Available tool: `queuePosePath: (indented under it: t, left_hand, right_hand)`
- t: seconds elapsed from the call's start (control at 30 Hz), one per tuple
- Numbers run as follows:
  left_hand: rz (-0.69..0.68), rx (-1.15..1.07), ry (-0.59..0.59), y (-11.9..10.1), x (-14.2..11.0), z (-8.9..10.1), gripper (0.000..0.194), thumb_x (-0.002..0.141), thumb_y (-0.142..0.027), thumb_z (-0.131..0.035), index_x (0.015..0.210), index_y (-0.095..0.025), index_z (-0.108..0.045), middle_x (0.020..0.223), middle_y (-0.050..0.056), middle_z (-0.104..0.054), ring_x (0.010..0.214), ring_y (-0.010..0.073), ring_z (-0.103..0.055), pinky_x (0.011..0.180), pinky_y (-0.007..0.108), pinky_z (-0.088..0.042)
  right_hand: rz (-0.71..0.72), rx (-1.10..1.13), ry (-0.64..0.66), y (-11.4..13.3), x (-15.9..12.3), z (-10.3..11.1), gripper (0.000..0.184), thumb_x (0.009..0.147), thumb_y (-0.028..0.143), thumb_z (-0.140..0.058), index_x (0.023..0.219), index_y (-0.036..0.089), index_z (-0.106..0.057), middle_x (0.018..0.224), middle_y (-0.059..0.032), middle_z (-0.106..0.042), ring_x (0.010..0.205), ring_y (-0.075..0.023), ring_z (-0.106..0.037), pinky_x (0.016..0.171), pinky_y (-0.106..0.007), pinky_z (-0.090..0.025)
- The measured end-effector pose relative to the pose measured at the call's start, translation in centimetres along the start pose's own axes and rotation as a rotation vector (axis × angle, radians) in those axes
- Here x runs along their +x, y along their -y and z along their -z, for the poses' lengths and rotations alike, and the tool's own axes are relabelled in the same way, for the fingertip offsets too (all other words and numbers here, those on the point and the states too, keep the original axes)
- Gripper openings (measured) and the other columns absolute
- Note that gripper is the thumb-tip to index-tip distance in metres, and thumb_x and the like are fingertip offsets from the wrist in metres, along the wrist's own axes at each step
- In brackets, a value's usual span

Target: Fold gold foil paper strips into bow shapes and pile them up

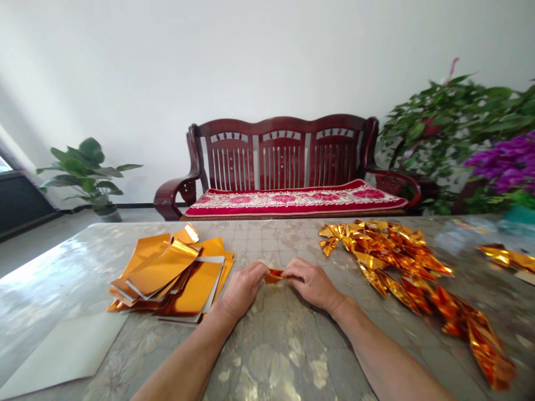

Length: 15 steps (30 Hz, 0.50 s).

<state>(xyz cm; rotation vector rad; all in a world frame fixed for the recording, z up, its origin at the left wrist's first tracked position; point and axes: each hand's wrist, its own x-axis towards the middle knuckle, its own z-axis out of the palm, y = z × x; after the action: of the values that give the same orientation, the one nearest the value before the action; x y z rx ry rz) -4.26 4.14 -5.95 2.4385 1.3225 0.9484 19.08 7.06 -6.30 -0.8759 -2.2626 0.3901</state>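
The small gold piece [275, 275] is pinched between the two hands above the middle of the table [267, 340]: the fingers of the left hand [246, 283] grip one end, those of the right hand [310, 282] the other. It looks thin and foil-like, so an uneven pull or twist could tear it or crease it askew, and loosened fingers might let it spring open.

The stack of gold sheets [188, 278], at nine o'clock from the piece, lies fanned and crooked. Its near corner sits close to the left forearm [200, 348], so a sideways sweep could drag sheets off or slide them onto the pale sheet [69, 348] at eight o'clock. The heap of crumpled gold pieces [388, 250] at three o'clock trails towards four, near the right forearm [376, 345]; an outward elbow could scatter or flatten some.

The table's far edge runs across at twelve o'clock, with the wooden bench [282, 161] beyond it. Room for moving opens from the hands towards that edge, and back towards six o'clock between the forearms. Sideways room is tighter, bounded by the stack and the heap. Lifting before reaching out would seem safest.
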Motion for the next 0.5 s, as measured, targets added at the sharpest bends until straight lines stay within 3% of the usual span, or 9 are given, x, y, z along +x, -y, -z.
queuePosePath:
  t: [0.23, 0.5]
  left_hand:
    - [-0.041, 0.138, 0.002, -0.58, 0.23, 0.52, 0.021, 0.094, -0.015, -0.047, 0.096, -0.021, -0.067, 0.088, 0.004, -0.071, 0.083, 0.0167, -0.065, 0.076, 0.025, -0.047]
    - [-0.014, -0.001, 0.067, -0.44, 0.18, 0.54, 0.020, 0.094, -0.021, -0.049, 0.099, -0.024, -0.069, 0.088, 0.002, -0.072, 0.084, 0.0159, -0.067, 0.075, 0.022, -0.049]
  right_hand:
    - [0.082, -0.126, -0.066, -0.27, -0.08, -0.16, 0.028, 0.090, 0.008, -0.055, 0.096, 0.025, -0.076, 0.089, -0.0023, -0.071, 0.082, -0.0138, -0.066, 0.076, -0.022, -0.049]
    - [0.078, -0.036, -0.030, 0.11, 0.11, -0.15, 0.028, 0.089, 0.008, -0.059, 0.099, 0.027, -0.077, 0.101, -0.0013, -0.075, 0.091, -0.0147, -0.069, 0.082, -0.024, -0.053]
